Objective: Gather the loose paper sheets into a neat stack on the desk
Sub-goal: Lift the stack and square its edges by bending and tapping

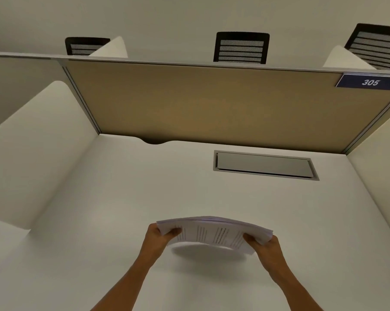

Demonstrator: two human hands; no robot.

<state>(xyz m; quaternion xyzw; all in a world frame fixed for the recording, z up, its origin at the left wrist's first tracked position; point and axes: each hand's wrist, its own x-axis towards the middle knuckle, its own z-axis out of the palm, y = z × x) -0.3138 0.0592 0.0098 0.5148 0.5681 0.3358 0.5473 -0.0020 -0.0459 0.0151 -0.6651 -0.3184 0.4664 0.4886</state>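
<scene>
Paper sheets (pixel 214 232), gathered in a sheaf, hang above the white desk (pixel 122 198), on the near side of its metal cable hatch (pixel 264 164). My left hand (pixel 161 237) pinches one short edge, my right hand (pixel 262 242) the other, thumbs on top. It seems light and limp, bowing upward between my grips, and the smooth sheets could fan out, so I judge the edges the right hold.

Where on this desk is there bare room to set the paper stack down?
Almost everywhere: the desk is bare from the left divider across to the closed cable hatch. Only that hatch and the rear notch interrupt it. Nothing crowds the paper stack.
</scene>
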